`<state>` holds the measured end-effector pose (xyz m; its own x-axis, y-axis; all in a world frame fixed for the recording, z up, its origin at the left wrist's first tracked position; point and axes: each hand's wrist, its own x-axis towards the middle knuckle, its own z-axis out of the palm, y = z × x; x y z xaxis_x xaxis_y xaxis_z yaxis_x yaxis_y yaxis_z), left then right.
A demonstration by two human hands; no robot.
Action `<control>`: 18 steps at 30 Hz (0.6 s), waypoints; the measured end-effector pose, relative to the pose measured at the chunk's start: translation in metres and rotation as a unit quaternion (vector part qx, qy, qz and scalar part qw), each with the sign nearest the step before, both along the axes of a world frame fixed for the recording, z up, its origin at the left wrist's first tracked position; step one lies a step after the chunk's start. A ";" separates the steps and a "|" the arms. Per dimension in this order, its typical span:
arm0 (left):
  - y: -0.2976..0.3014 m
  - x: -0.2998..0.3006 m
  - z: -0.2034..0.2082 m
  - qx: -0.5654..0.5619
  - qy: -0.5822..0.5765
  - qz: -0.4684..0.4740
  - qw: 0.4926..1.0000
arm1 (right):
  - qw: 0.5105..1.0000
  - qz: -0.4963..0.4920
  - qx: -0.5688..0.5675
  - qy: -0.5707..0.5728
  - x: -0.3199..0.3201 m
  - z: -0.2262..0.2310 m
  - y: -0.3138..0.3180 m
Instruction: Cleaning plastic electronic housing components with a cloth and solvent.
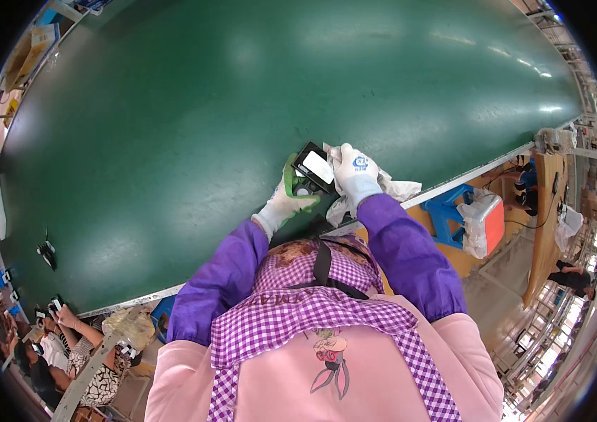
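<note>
My left hand (281, 201), in a white glove with green on the fingers, is closed around a black boxy device (306, 154). A white rectangular patch (319, 168) covers much of the device's upper face, and a round grey-black part (303, 188) shows below it, beside my fingers. On the device's right side, my right hand (356, 170), in a white glove with blue print, is closed on a crumpled whitish cloth (401, 190). Part of the cloth spreads over the table's near edge. My right fingertips are partly hidden, and whether they touch the device I cannot tell.
The green table (172, 126) stretches ahead and to both sides. A small black object with a cord (47, 253) lies at its left. A blue stool (447, 216) and a red-topped one wrapped in plastic (481, 224) stand at right. Other people sit at lower left.
</note>
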<state>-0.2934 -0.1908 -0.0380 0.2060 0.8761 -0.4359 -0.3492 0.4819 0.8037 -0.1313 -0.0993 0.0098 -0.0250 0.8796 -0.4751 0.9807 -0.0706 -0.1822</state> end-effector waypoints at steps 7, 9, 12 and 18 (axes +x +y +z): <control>-0.003 -0.004 -0.019 0.040 0.082 -0.009 0.996 | 0.981 0.171 -0.070 0.063 -0.060 0.013 -0.007; -0.001 -0.001 -0.020 0.041 0.095 -0.015 0.995 | 0.987 0.105 -0.077 0.099 -0.053 0.009 0.014; -0.002 0.001 -0.015 0.048 0.081 -0.010 0.996 | 0.992 0.072 -0.035 0.094 -0.050 0.003 0.031; -0.007 -0.015 -0.008 0.070 0.184 -0.042 0.980 | 0.977 0.151 -0.148 0.028 -0.079 0.036 0.006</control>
